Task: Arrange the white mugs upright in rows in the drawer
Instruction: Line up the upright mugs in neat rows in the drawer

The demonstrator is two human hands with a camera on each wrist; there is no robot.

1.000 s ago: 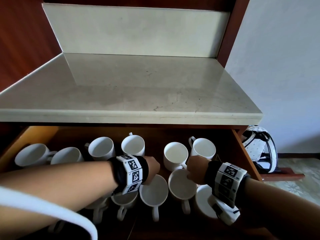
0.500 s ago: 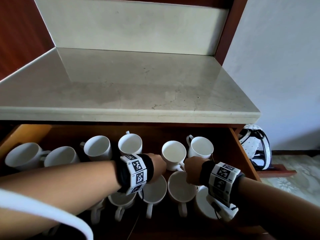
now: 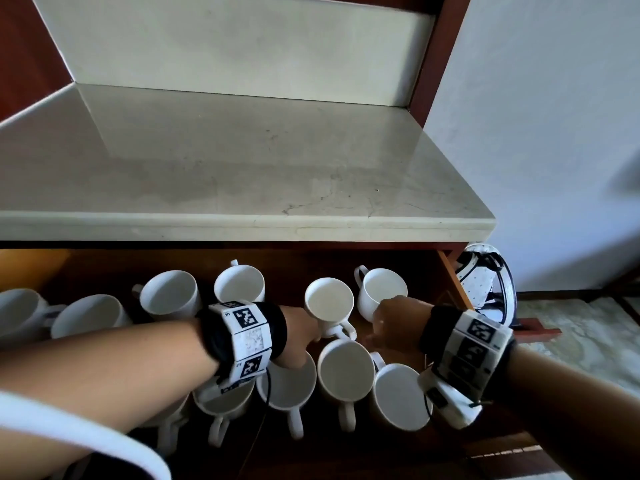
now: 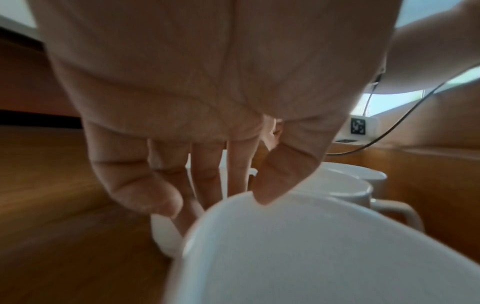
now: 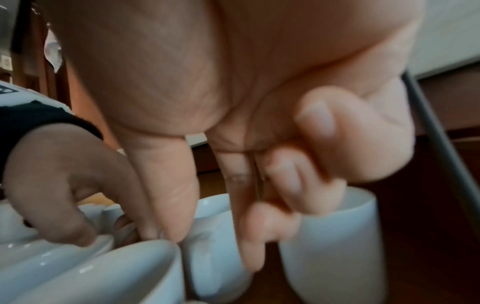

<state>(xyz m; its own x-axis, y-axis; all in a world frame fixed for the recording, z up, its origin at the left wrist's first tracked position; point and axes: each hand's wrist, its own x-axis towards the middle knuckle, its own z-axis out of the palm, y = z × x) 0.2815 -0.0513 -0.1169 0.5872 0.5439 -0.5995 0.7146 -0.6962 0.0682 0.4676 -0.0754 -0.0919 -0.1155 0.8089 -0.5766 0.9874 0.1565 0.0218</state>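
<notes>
Several white mugs stand upright in two rough rows in the wooden drawer. My left hand reaches over a front-row mug. In the left wrist view the left hand pinches that mug's far rim, thumb over the rim and fingers outside. My right hand hangs between two back-row mugs. In the right wrist view, the right hand points thumb and forefinger down in front of one mug, with its other fingers curled by a second mug's rim. Blur hides any grip.
A pale stone countertop overhangs the back of the drawer, close above the back-row mugs. More mugs stand at the far left. A white and black bag lies on the floor beyond the drawer's right wall.
Both hands moved toward the back of the drawer. The right hand left the front-row mug it was over and shifted right, toward the back-right mug.
</notes>
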